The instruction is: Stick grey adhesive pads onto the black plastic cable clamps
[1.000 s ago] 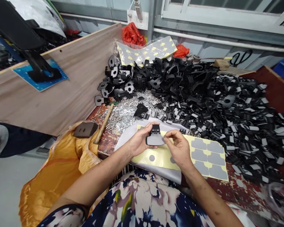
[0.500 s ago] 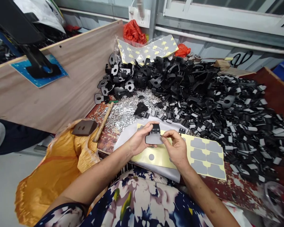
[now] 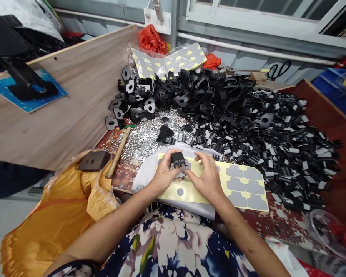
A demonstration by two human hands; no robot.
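Note:
My left hand [image 3: 162,175] grips a black plastic clip part [image 3: 178,158] with hinge-like teeth, above a yellow-backed sheet. A flat grey face shows partly below the teeth. At the part's right edge is my right hand [image 3: 208,177], its thumb at the lower corner and its fingers spread apart. Whether the thumb presses on the part is hard to tell. Under both hands lies the sticker sheet [image 3: 196,192] with grey die-cut pads, on top of a light grey cloth [image 3: 145,175].
Behind the hands are a pile of black plastic parts [image 3: 233,96] and a heap of small metal pins [image 3: 141,142]. A wooden-handled hammer [image 3: 118,152] lies left, beside an orange sack [image 3: 46,223] and a dark block [image 3: 94,160]. A wooden board [image 3: 83,84] walls the left side.
The black clip part has turned, so its toothed side now faces me and less grey shows. My right fingers have spread from a pinch. The view has shifted slightly right.

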